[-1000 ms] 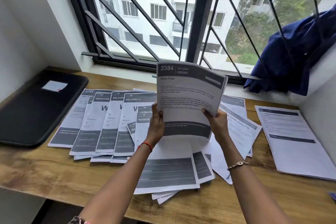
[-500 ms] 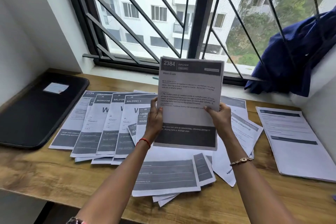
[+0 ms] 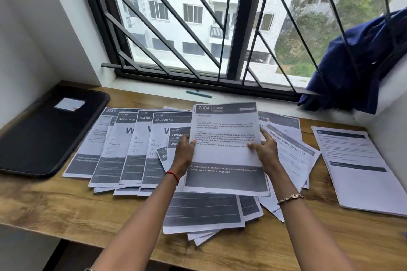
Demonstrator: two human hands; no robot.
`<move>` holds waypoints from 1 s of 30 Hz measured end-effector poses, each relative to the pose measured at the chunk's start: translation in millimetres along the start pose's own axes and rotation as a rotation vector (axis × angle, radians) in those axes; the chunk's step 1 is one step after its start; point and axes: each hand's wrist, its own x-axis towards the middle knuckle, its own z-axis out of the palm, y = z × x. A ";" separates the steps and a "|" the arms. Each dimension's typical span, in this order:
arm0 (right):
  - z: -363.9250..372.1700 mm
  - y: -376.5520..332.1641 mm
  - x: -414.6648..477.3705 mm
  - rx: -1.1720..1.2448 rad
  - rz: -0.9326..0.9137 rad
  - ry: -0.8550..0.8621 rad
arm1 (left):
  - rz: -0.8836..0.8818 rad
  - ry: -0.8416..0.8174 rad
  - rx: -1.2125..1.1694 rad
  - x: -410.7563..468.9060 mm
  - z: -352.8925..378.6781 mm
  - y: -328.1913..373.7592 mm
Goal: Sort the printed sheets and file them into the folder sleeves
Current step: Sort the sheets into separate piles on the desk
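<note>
I hold a printed sheet headed "2384 KITCHEN" (image 3: 225, 152) low over the middle of the wooden desk (image 3: 66, 209). My left hand (image 3: 184, 153) grips its left edge and my right hand (image 3: 265, 149) grips its right edge. Under it lies a loose pile of sheets (image 3: 204, 211). To the left, overlapping sheets marked "BEDROOM" (image 3: 120, 149) and "BALCONY 3" (image 3: 160, 152) are fanned out. A closed black folder (image 3: 44, 134) with a white label lies at the far left.
A separate stack of sheets (image 3: 356, 167) lies at the desk's right end. A "Bedside Table Cleaning" sheet (image 3: 293, 149) sits right of my hands. A teal pen (image 3: 199, 94) rests on the window sill. Blue cloth (image 3: 361, 64) hangs at the barred window's right.
Both hands have lowered the kitchen sheet from upright in front of the window down toward the pile on the desk, tilting it flatter.
</note>
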 end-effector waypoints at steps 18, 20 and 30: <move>3.5 39.3 -19.0 -0.307 0.188 -0.116 | -0.074 -0.206 0.253 -18.5 -3.8 -33.3; 3.6 41.6 -18.6 -0.342 0.169 -0.130 | -0.066 -0.215 0.238 -20.9 -2.5 -31.5; 1.8 39.2 -24.1 -0.355 0.169 -0.169 | -0.047 -0.148 0.233 -22.1 4.1 -35.4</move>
